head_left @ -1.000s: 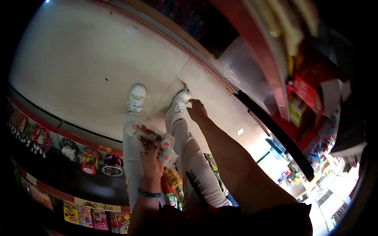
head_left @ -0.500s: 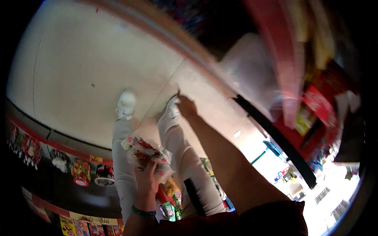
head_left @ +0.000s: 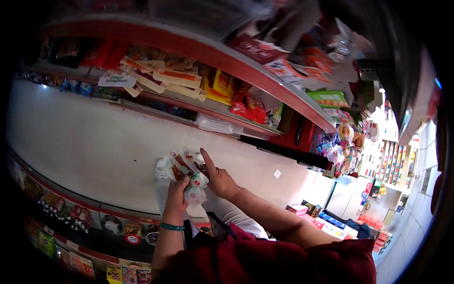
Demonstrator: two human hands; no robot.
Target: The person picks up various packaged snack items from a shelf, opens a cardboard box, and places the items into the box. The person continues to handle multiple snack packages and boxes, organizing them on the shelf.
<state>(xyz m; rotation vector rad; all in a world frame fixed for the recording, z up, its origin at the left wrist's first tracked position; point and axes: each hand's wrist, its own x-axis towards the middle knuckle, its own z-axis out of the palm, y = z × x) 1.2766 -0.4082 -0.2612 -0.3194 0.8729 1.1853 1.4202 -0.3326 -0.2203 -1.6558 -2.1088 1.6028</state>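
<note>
My left hand (head_left: 178, 195), with a green bangle at the wrist, is closed around a few clear plastic snack packets (head_left: 182, 166) with reddish-brown contents. Its thumb presses on their near side. Beside them on the right is my right hand (head_left: 222, 181). One of its fingers sticks up, while the others curl against the packets' right edge and are partly hidden. The packets are in front of my body, over a white shoe (head_left: 163, 169) and my pale trousers.
A red-edged shelf (head_left: 189, 52) runs across the far side, above a lower shelf of packaged snacks (head_left: 165, 78). Hanging packets (head_left: 80, 215) line a rack at the near left. A black bar (head_left: 283, 151) juts out on the right. Boxes (head_left: 331, 227) stand near my right elbow.
My right hand has come back from low over the floor to the packets in my left hand. The view has lifted, showing more of the far shelves.
</note>
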